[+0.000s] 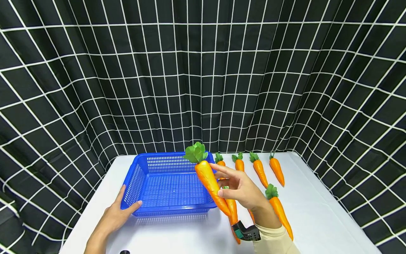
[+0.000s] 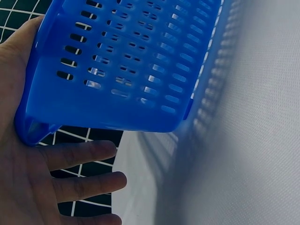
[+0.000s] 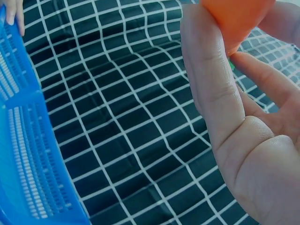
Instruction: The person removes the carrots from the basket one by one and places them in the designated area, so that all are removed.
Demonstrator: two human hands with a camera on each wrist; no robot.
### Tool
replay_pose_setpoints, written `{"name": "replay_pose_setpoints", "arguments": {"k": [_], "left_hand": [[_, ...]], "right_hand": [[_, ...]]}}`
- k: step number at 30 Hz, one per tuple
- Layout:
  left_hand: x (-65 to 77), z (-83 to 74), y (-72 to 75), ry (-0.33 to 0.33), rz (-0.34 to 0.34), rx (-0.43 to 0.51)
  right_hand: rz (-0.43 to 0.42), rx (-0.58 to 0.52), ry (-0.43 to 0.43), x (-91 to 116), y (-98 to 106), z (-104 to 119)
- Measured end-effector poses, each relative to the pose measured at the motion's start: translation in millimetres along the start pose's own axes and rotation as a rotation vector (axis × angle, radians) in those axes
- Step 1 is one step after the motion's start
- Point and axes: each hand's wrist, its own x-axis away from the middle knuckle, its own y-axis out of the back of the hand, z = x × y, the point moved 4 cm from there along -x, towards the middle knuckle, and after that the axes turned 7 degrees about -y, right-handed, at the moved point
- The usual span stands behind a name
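In the head view my right hand (image 1: pixel 242 187) pinches an orange carrot (image 1: pixel 209 181) with green leaves between thumb and fingers, raised and tilted beside the basket's right end. The right wrist view shows only part of that carrot (image 3: pixel 236 21) between the fingers. My left hand (image 1: pixel 115 215) rests at the near left corner of a blue plastic basket (image 1: pixel 171 209), thumb over the rim. Seen from the left wrist, the fingers (image 2: pixel 89 187) are straight and spread outside the basket wall (image 2: pixel 108 110). No carrot shows inside the basket.
Several more carrots lie on the white table right of the basket, among them a far-right carrot (image 1: pixel 277 171) and a nearer carrot (image 1: pixel 280 215). My right arm partly covers some. A black curtain (image 1: pixel 203 88) with white grid lines surrounds the table. A small black object (image 1: pixel 125 252) shows at the bottom edge.
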Motion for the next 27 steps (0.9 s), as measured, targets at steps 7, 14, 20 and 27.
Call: {"name": "replay_pose_setpoints", "arguments": {"k": [7, 14, 20, 27], "left_hand": [[1.6, -1.4, -1.4, -0.006, -0.004, -0.001], [1.3, -1.3, 0.5, 0.0, -0.004, -0.011], [1.6, -0.9, 0.6, 0.01, 0.007, -0.01], [1.2, -1.7, 0.4, 0.009, 0.004, -0.013]], "right_hand": [[-0.042, -0.011, 0.034, 14, 13, 1], [-0.109, 0.027, -0.003, 28, 25, 1], [-0.143, 0.053, 0.001, 41, 35, 3], [-0.223, 0.1, -0.027, 57, 48, 7]]}}
